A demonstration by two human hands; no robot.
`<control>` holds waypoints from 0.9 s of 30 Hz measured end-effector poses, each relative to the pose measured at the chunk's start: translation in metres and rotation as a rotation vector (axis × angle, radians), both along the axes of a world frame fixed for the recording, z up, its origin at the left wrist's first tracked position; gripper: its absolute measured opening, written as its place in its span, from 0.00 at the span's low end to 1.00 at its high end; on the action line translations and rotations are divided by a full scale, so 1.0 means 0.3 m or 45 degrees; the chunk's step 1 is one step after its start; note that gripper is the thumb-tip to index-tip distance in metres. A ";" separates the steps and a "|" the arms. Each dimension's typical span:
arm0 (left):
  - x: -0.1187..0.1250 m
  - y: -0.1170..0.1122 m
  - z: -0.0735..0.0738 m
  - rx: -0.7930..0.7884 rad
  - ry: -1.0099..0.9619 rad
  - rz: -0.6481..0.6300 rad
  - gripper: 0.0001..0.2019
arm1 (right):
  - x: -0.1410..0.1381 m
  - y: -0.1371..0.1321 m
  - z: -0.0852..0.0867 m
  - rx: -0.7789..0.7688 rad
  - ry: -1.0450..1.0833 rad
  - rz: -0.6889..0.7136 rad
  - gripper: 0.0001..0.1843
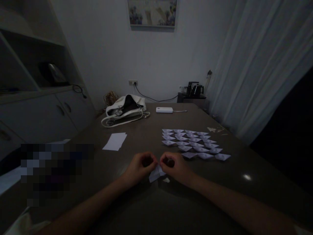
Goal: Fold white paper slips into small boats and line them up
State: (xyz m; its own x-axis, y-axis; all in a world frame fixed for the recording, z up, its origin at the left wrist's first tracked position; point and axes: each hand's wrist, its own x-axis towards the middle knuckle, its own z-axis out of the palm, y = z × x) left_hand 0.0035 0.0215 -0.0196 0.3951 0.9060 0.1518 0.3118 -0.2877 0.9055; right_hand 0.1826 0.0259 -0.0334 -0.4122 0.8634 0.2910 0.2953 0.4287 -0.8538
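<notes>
My left hand (139, 168) and my right hand (175, 168) meet over the dark table (146, 209), both pinched closed on a small folded piece of pale paper (156, 173) held between them just above the tabletop. A tiny white scrap (166, 180) lies under my right hand. To the right and a little farther off, several folded paper boats (195, 144) lie in rows. A small stack of flat white paper sheets (114, 141) lies to the left of my hands, farther back.
A white handbag (125, 109) sits at the table's far side, with a white power bank (164, 110) and its cable beside it. A kettle set (195, 89) stands on a side table. Cabinets line the left, curtains (256, 71) hang on the right.
</notes>
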 end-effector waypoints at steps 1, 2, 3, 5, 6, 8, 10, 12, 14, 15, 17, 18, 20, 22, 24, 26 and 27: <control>-0.001 0.000 0.000 -0.001 -0.004 0.015 0.08 | 0.000 -0.001 0.001 -0.003 -0.001 -0.002 0.03; -0.001 0.000 -0.001 -0.006 -0.011 0.026 0.08 | 0.001 -0.002 0.003 -0.006 -0.004 -0.004 0.03; -0.002 0.001 -0.002 -0.013 -0.015 0.030 0.09 | 0.001 -0.003 0.005 -0.006 -0.009 -0.007 0.03; -0.003 0.002 -0.003 -0.016 -0.010 0.026 0.09 | 0.001 -0.006 0.008 0.007 -0.019 -0.014 0.03; -0.004 0.002 -0.003 -0.015 -0.001 0.022 0.09 | 0.001 -0.006 0.009 0.018 -0.023 -0.017 0.03; -0.004 0.002 -0.003 -0.006 0.017 0.025 0.08 | 0.001 -0.007 0.010 0.040 -0.026 -0.018 0.04; -0.004 0.003 -0.002 -0.008 0.024 0.032 0.08 | 0.002 -0.007 0.009 0.048 -0.023 -0.012 0.04; -0.003 0.002 -0.002 -0.015 0.021 0.032 0.08 | 0.002 -0.007 0.008 0.044 -0.021 -0.007 0.04; -0.003 0.002 -0.003 -0.014 0.010 0.033 0.08 | 0.003 -0.006 0.007 0.033 -0.017 -0.008 0.04; -0.003 0.002 -0.004 -0.011 0.003 0.037 0.08 | 0.003 -0.006 0.007 0.025 -0.017 -0.010 0.03; -0.004 0.003 -0.005 -0.004 -0.005 0.045 0.08 | 0.003 -0.005 0.006 0.012 -0.017 -0.016 0.03; -0.004 0.003 -0.006 0.000 -0.006 0.049 0.08 | 0.002 -0.004 0.006 0.011 -0.016 -0.019 0.03; -0.006 0.005 -0.006 0.012 -0.008 0.060 0.07 | 0.002 -0.002 0.006 0.016 -0.011 -0.022 0.03; -0.007 0.007 -0.006 0.025 -0.007 0.079 0.07 | 0.002 -0.001 0.005 0.018 -0.002 -0.024 0.03; -0.008 0.008 -0.007 0.026 -0.005 0.090 0.07 | 0.002 -0.001 0.005 0.005 -0.001 -0.030 0.03; -0.008 0.008 -0.009 0.021 -0.005 0.085 0.08 | 0.002 -0.001 0.005 0.003 -0.005 -0.037 0.03; -0.008 0.008 -0.010 0.019 -0.007 0.080 0.08 | 0.001 -0.001 0.005 0.008 -0.009 -0.038 0.03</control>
